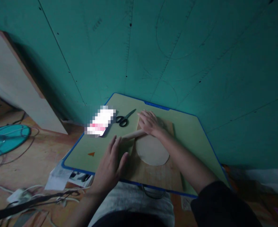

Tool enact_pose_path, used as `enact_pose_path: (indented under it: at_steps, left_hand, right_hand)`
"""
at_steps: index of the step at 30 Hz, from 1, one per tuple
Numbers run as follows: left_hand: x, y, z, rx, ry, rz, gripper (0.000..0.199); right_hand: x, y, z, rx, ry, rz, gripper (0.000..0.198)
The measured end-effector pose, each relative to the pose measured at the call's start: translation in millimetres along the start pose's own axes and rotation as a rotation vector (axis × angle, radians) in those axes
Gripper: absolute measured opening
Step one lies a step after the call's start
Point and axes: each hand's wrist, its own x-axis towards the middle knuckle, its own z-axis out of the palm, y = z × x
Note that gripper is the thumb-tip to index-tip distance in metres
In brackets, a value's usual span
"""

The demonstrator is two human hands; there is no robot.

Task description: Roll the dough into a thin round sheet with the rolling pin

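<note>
A round, flat sheet of dough [152,150] lies on a wooden board [158,176]. Across the far side of the dough, a wooden rolling pin [132,135] slants out over the board's left edge. My right hand [149,122] rests palm down over the right part of the pin, its fingers stretched out past it; that end of the pin is hidden. At the pin's left end is my left hand [112,162], fingers extended and thumb apart. Whether the left fingertips touch the pin, I cannot tell.
The board sits on a small blue-edged table [188,132] against a green wall [139,56]. Black scissors [123,121] and a lit phone [101,123] lie at the back left, an orange scrap [91,154] nearer. Cables [35,189] and papers [58,177] are on the floor.
</note>
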Motion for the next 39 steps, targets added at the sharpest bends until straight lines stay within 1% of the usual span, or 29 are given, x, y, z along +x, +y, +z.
enact_pose_path:
  at_steps: [2, 4, 7, 10, 12, 14, 16, 18, 20, 21, 23, 26, 28, 31, 34, 37, 39]
  left_hand:
    - [-0.3, -3.0, -0.5, -0.032, 0.026, -0.012, 0.052]
    - [-0.5, -6.1, -2.1, -0.079, 0.044, -0.021, 0.05]
    - [-0.6, -8.9, -4.1, -0.164, 0.081, -0.053, 0.046]
    - [-0.6, -9.1, -4.0, -0.24, 0.093, -0.092, 0.045]
    - [-0.3, -8.4, -3.8, -0.268, 0.081, -0.107, 0.045]
    - [1.2, -7.1, -4.6, -0.278, 0.062, -0.12, 0.046]
    - [5.1, -5.0, -6.4, -0.296, 0.056, -0.147, 0.048]
    - [12.2, -1.6, -7.7, -0.317, 0.062, -0.17, 0.049]
    - [22.7, 4.2, -6.3, -0.303, 0.05, -0.16, 0.049]
    - [29.0, 8.6, -3.9, -0.269, 0.027, -0.13, 0.048]
    - [42.2, 20.7, 5.7, -0.148, -0.053, -0.025, 0.041]
    - [60.4, 46.5, 31.3, 0.124, -0.191, 0.172, 0.033]
    - [69.4, 64.9, 52.4, 0.292, -0.256, 0.268, 0.033]
    - [77.9, 85.5, 80.5, 0.422, -0.286, 0.331, 0.044]
    - [81.0, 92.8, 96.8, 0.465, -0.27, 0.322, 0.056]
    - [80.5, 92.1, 98.3, 0.48, -0.293, 0.351, 0.063]
    - [79.7, 91.8, 92.5, 0.469, -0.353, 0.412, 0.065]
  right_hand:
    - [-4.8, -0.3, 0.6, 0.003, 0.05, 0.0, 0.046]
    - [-22.9, 0.9, 0.1, 0.007, 0.107, -0.005, 0.043]
    - [-65.9, 5.8, -1.5, 0.023, 0.149, -0.028, 0.045]
    - [-109.2, 12.2, -1.7, 0.053, 0.176, -0.103, 0.047]
    - [-129.4, 14.8, -0.7, 0.058, 0.189, -0.152, 0.047]
    - [-140.7, 15.6, 0.6, 0.053, 0.199, -0.188, 0.043]
    - [-145.7, 16.7, 0.6, 0.057, 0.219, -0.213, 0.033]
    - [-149.2, 21.1, -2.5, 0.082, 0.275, -0.209, 0.024]
    - [-155.8, 30.6, -10.2, 0.128, 0.368, -0.138, 0.02]
    - [-161.2, 37.0, -15.7, 0.16, 0.415, -0.069, 0.02]
    - [-175.8, 50.9, -28.6, 0.25, 0.482, 0.117, 0.022]
    - [-202.2, 67.3, -46.6, 0.428, 0.524, 0.389, 0.032]
    - [-218.6, 72.6, -52.8, 0.523, 0.549, 0.501, 0.039]
    - [-237.7, 74.8, -51.0, 0.625, 0.571, 0.577, 0.046]
    - [-249.8, 75.5, -43.3, 0.709, 0.578, 0.631, 0.048]
    - [-254.9, 76.5, -41.6, 0.78, 0.559, 0.65, 0.049]
    - [-254.4, 76.8, -45.5, 0.834, 0.534, 0.649, 0.048]
